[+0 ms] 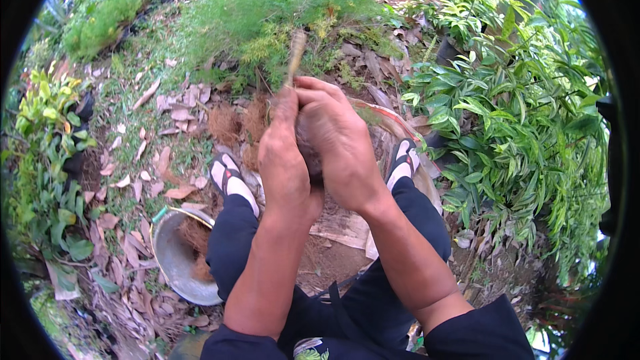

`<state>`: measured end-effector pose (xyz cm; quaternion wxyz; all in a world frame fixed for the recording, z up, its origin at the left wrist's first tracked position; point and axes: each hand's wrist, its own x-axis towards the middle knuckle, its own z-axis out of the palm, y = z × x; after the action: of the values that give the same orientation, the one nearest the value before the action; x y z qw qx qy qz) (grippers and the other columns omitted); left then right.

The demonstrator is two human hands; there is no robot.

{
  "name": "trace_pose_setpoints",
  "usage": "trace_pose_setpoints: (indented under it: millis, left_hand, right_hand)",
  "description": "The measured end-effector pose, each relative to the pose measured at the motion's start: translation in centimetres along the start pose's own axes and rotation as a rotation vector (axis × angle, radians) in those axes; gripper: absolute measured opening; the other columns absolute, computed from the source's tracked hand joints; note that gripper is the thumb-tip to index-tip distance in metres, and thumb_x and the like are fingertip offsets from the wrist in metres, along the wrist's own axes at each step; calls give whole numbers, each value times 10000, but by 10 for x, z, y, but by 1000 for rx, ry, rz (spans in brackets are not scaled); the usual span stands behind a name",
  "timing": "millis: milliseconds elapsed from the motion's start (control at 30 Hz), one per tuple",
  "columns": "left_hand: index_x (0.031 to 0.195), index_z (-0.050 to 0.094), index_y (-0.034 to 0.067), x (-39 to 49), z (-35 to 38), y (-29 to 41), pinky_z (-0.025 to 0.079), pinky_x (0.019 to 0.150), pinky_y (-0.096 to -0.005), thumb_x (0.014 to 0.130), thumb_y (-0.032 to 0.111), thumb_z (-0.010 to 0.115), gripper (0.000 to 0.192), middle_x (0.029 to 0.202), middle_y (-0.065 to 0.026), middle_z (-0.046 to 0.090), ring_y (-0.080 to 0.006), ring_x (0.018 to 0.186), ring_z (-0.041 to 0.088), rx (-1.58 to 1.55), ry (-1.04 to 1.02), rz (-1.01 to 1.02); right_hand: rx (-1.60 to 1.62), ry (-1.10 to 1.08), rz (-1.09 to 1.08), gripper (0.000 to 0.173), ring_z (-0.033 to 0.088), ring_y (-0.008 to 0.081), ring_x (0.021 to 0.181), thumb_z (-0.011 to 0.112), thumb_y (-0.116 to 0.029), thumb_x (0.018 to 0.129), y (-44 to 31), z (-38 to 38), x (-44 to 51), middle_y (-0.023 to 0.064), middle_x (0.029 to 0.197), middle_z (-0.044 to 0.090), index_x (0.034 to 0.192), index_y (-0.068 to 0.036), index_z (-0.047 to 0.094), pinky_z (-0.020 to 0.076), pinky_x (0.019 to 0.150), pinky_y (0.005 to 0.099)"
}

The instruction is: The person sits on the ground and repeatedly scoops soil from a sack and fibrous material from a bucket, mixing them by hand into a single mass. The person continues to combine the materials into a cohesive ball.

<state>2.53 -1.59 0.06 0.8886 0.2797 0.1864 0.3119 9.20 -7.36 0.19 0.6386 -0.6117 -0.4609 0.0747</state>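
Both of my hands are raised together in front of me, above the ground between my feet. My left hand (285, 160) and my right hand (342, 150) are cupped around a dark brown clump (309, 152), perhaps soil or fibre, mostly hidden by the palms. A thin tan stem or stick (297, 52) rises out of the fingertips; its upper end is blurred. Clumps of reddish-brown fibre (225, 122) lie on the ground beyond my left foot. A grey bucket (170, 260) by my left leg holds more brown fibre (196, 240).
Beneath my hands lies a worn, pale sack or sheet (345, 230) with a red edge. Feathery green plants (280, 5) grow ahead, leafy shrubs (480, 110) stand close at right, and yellow-green plants (42, 105) at left. Dry leaves (182, 110) cover much of the grass.
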Motion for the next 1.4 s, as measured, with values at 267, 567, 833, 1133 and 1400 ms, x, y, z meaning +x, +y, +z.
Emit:
trace_pose_setpoints:
  millis: [267,567,833,1133,1400]
  left_hand:
    - [1239,500,18,-21,14,-2,490,808,-247,961,324,662,444,1044,-43,620,-101,936,597,105,-53,158]
    - [1050,570,48,19,-7,59,577,788,-339,824,146,737,298,949,-78,624,-220,854,649,405,63,34]
    - [989,546,50,40,-35,54,608,820,-475,851,162,657,210,923,-133,648,-282,880,675,41,34,-123]
    - [1062,556,58,48,-36,55,603,788,-404,916,275,678,289,950,-100,628,-254,912,659,-27,42,-112]
    - [972,633,80,39,-32,57,564,688,-341,896,197,691,151,840,-51,617,-158,802,637,171,-15,-104]
  right_hand:
    - [196,91,246,624,508,257,1288,318,-465,1069,-11,5,-2,209,1375,549,1314,54,562,430,1048,378]
    - [174,96,583,686,607,257,1028,541,-506,974,96,3,-20,153,1181,630,1479,-75,368,511,864,388]
    - [-886,-281,564,653,405,413,1369,599,-353,920,282,18,-180,256,1478,418,1478,-83,394,333,1129,482]
    - [-1185,-442,355,531,271,349,1444,677,-181,799,295,33,-250,162,1532,354,1315,-115,568,199,1154,568]
    - [-1183,-348,566,451,501,347,1209,669,-15,731,313,-8,-231,134,1300,520,1167,-107,600,418,972,510]
